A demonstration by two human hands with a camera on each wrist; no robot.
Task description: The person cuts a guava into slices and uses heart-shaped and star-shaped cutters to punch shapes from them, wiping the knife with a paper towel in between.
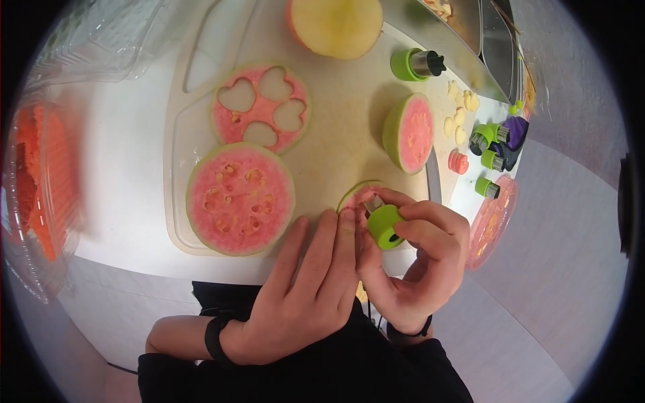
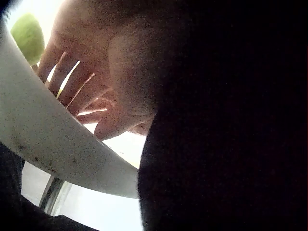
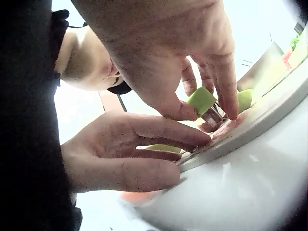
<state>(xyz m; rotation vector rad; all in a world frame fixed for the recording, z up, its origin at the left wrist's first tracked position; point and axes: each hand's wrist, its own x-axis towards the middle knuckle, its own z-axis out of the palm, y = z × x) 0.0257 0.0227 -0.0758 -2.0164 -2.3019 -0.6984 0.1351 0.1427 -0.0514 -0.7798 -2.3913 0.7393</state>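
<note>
The right hand [image 1: 426, 258] grips a green-and-metal cutter [image 1: 385, 227] over a small pink slice with green rind [image 1: 363, 191] at the board's near edge. In the right wrist view the cutter [image 3: 202, 101] is pinched between thumb and fingers, its metal end down at the pink flesh [image 3: 231, 126]. Fairly straight, the left hand's fingers [image 1: 306, 289] reach to the slice, fingertips at its left side. The left wrist view shows the left hand [image 2: 96, 57] dimly, its underside above the board edge; its fingertips are partly hidden there.
On the board [image 1: 336, 121] lie a round pink slice [image 1: 240, 199], a slice with heart-shaped holes [image 1: 261, 107], a cut pink half [image 1: 410, 133], a yellow-fleshed half [image 1: 336, 23] and another cutter [image 1: 416, 64]. Several cutters [image 1: 494, 144] and a metal tray [image 1: 494, 47] stand right; a clear container [image 1: 47, 181] left.
</note>
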